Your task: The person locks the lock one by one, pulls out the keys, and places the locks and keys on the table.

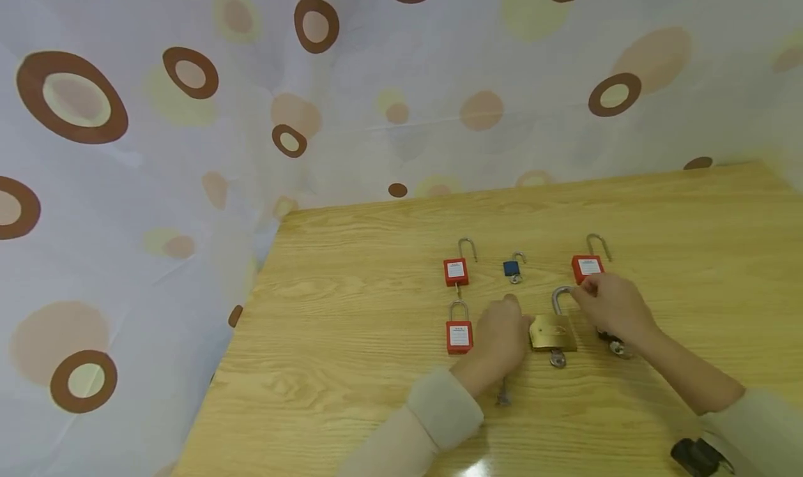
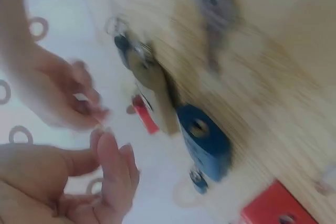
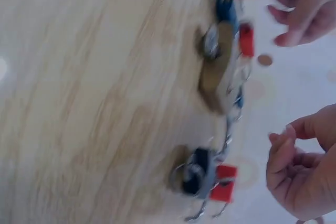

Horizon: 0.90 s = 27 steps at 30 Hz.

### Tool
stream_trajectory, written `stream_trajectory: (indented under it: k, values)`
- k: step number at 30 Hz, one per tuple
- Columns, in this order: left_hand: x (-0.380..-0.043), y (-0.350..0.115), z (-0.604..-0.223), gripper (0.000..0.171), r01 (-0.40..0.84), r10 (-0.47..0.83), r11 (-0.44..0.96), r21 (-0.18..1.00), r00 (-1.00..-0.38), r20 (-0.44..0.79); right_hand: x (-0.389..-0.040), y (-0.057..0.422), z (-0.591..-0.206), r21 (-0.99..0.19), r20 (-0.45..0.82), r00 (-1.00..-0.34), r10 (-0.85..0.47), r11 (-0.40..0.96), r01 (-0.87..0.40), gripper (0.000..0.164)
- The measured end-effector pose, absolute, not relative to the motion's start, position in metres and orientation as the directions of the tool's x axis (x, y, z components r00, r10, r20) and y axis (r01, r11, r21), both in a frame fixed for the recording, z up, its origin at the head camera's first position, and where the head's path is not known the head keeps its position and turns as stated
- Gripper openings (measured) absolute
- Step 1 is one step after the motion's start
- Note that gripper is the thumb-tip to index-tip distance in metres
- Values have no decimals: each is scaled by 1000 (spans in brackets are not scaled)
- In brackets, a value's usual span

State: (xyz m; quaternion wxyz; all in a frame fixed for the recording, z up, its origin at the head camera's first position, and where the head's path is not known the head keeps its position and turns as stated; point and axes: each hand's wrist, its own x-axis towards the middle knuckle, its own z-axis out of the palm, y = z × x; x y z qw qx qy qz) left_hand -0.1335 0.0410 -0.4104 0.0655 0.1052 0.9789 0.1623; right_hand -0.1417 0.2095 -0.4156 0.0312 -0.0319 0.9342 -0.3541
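Observation:
A brass padlock (image 1: 552, 332) lies on the wooden table (image 1: 351, 323) with its shackle (image 1: 560, 296) swung open and a key in its bottom. My left hand (image 1: 502, 334) rests just left of the lock body, fingers relaxed and holding nothing (image 2: 107, 174). My right hand (image 1: 611, 306) hovers at the shackle's free end. In the right wrist view its fingers (image 3: 294, 166) are loosely curled with nothing between them. Both wrist views are blurred. The brass padlock (image 3: 218, 66) shows apart from both hands there.
Three red padlocks (image 1: 456, 271) (image 1: 459, 336) (image 1: 587, 266) and a small blue padlock (image 1: 511, 268) lie around the brass one. A loose key (image 1: 503, 393) lies by my left wrist, and a black key bunch (image 1: 611, 341) under my right hand. A dotted curtain (image 1: 188, 114) hangs behind.

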Motion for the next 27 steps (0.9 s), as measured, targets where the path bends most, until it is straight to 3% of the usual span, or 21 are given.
stream_trajectory:
  k: [3,6,15,23,27]
  values:
    - [-131,52,-414,27,216,261,929,300,-958,-117,-152,206,-429,-577,-1,-997,-73,815,-59,30]
    - [-130,63,-424,33,201,243,948,248,-958,-150,-156,198,-440,-533,-55,-996,-65,846,-26,33]
    - [-132,74,-432,35,160,180,976,147,-975,-134,-163,192,-449,-554,-50,-995,-91,831,-48,45]
    - [-135,70,-435,43,125,138,979,161,-988,-72,-162,195,-454,-560,26,-990,-140,818,-130,32]
    - [-133,65,-437,40,133,148,947,294,-989,-27,-154,195,-449,-553,120,-983,-135,814,-180,28]
